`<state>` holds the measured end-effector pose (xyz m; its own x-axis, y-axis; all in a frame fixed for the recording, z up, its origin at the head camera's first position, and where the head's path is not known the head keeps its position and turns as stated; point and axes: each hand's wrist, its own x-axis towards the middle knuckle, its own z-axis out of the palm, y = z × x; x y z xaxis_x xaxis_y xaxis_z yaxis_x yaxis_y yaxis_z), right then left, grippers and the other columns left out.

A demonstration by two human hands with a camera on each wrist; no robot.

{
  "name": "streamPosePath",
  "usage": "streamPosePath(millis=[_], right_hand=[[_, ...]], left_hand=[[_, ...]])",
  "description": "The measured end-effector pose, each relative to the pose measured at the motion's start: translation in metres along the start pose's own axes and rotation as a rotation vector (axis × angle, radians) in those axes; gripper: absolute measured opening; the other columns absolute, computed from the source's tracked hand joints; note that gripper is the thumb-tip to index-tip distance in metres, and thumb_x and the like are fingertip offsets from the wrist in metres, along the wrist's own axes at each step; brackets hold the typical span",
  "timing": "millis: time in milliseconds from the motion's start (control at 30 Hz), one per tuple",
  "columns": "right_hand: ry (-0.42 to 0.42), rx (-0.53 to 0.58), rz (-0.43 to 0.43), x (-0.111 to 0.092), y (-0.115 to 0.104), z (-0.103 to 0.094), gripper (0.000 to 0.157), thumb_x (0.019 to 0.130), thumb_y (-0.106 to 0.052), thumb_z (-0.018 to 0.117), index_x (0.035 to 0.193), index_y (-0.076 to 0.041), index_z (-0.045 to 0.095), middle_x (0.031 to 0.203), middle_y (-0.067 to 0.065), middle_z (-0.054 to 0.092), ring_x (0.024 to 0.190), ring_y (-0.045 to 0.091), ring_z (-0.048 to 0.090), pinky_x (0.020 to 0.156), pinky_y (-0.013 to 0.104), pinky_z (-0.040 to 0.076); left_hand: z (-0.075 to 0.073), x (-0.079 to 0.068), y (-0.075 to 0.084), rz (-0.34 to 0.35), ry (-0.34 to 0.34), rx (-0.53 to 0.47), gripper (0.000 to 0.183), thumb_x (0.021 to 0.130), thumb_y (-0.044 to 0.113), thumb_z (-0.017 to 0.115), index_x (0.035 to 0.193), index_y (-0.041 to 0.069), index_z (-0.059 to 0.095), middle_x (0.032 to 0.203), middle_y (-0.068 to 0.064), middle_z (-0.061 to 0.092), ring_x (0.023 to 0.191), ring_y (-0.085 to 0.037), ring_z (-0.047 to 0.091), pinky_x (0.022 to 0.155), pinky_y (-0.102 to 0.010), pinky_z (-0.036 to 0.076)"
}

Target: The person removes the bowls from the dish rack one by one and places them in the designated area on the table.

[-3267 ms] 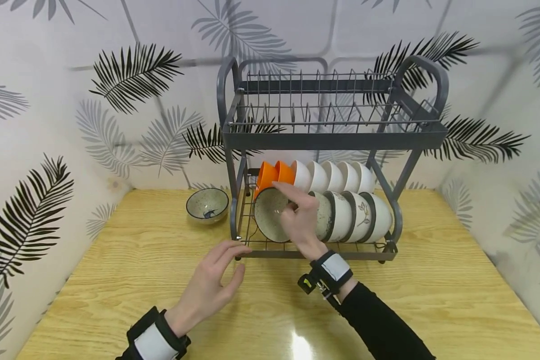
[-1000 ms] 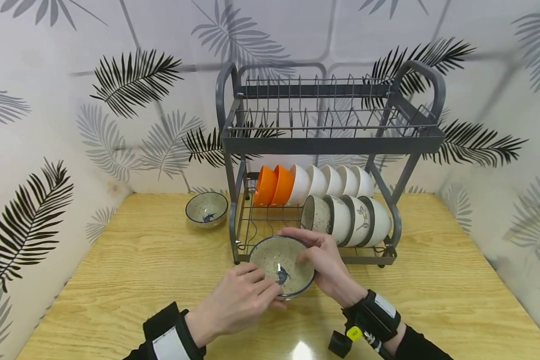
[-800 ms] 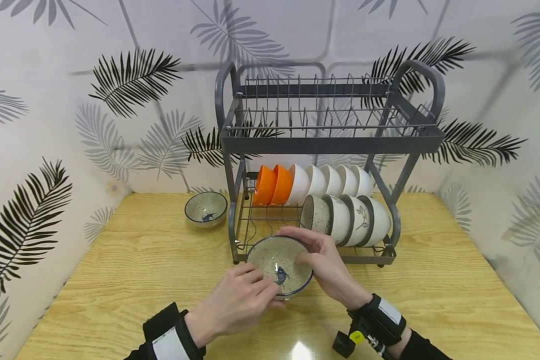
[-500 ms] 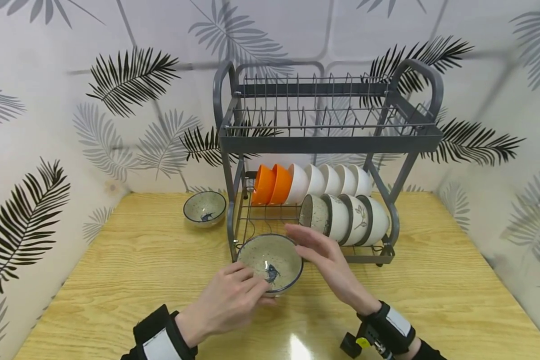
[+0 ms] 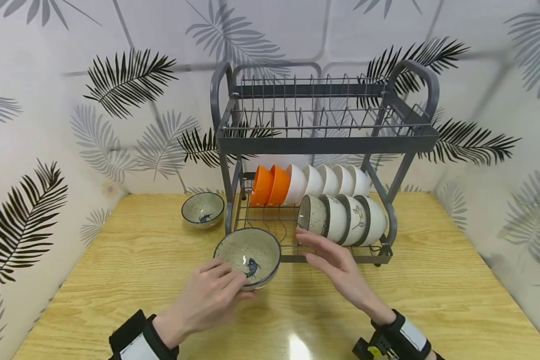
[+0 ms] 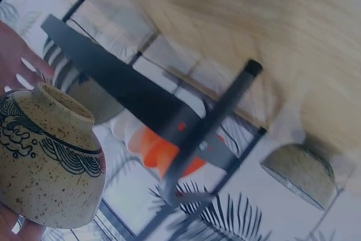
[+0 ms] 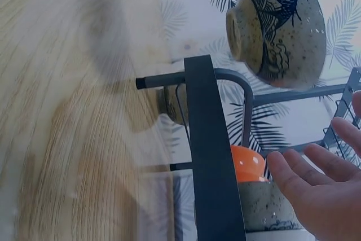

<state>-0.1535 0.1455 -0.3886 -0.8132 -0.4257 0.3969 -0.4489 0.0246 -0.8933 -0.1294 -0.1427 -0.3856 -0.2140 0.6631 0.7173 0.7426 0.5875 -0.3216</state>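
Note:
My left hand [image 5: 209, 297] pinches the near-left rim of a speckled bowl [image 5: 247, 252] with a blue rim and a blue fish inside, held above the table in front of the rack. In the left wrist view the outside of this bowl [image 6: 51, 162] shows dark wave patterns and a foot ring. My right hand [image 5: 335, 265] is apart from the bowl, to its right, with fingers extended and nothing held, in front of the rack's lower shelf. A similar speckled bowl [image 5: 202, 209] stands on the table left of the rack.
A two-tier grey dish rack [image 5: 328, 145] stands at the back. Its lower shelf holds orange bowls [image 5: 279, 185], several white bowls [image 5: 328, 180] behind, and a front row of patterned bowls [image 5: 353, 220]. Wire slots fill the upper tier. The wooden table [image 5: 130, 270] extends to both sides.
The speckled bowl left the rack's front row, passed through both hands, and moved left in my left hand. My right hand has let go of it and drawn back to the right.

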Motion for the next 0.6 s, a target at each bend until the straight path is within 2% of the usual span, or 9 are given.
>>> streamPosePath(millis=[67,200,433,600], right_hand=[[0.004,-0.001,-0.006,-0.001,0.0,-0.002,0.038,0.103,-0.002,0.05,0.139,0.009,0.052,0.155,0.002,0.049,0.138,-0.005,0.047,0.107,0.017,0.047],[0.012,-0.006,-0.01,-0.003,0.001,-0.007,0.037,0.103,-0.002,0.049,0.139,0.009,0.052,0.154,-0.005,0.05,0.138,-0.005,0.046,0.107,0.016,0.047],[0.013,-0.016,-0.02,-0.005,0.002,-0.011,0.036,0.104,-0.002,0.048,0.138,0.007,0.053,0.157,0.012,0.046,0.139,-0.004,0.046,0.106,0.018,0.049],[0.011,-0.008,-0.032,-0.006,0.004,-0.012,0.035,0.104,-0.001,0.048,0.137,0.007,0.054,0.157,0.014,0.045,0.139,-0.003,0.046,0.107,0.018,0.048]], left_hand=[[-0.003,-0.002,-0.005,-0.014,0.011,0.013,0.046,0.108,0.04,0.04,0.073,0.015,0.055,0.062,0.009,0.059,0.06,-0.01,0.062,0.064,-0.026,0.055],[-0.009,-0.006,-0.015,-0.046,0.012,0.045,0.046,0.108,0.039,0.042,0.071,0.014,0.053,0.059,0.007,0.054,0.058,-0.012,0.061,0.061,-0.028,0.053],[-0.02,-0.012,-0.034,-0.097,0.011,0.074,0.046,0.108,0.038,0.044,0.071,0.013,0.054,0.059,0.005,0.056,0.056,-0.015,0.061,0.056,-0.03,0.05],[-0.025,-0.015,-0.045,-0.117,0.016,0.096,0.046,0.107,0.038,0.046,0.07,0.013,0.052,0.056,0.004,0.053,0.051,-0.014,0.055,0.053,-0.03,0.047]])
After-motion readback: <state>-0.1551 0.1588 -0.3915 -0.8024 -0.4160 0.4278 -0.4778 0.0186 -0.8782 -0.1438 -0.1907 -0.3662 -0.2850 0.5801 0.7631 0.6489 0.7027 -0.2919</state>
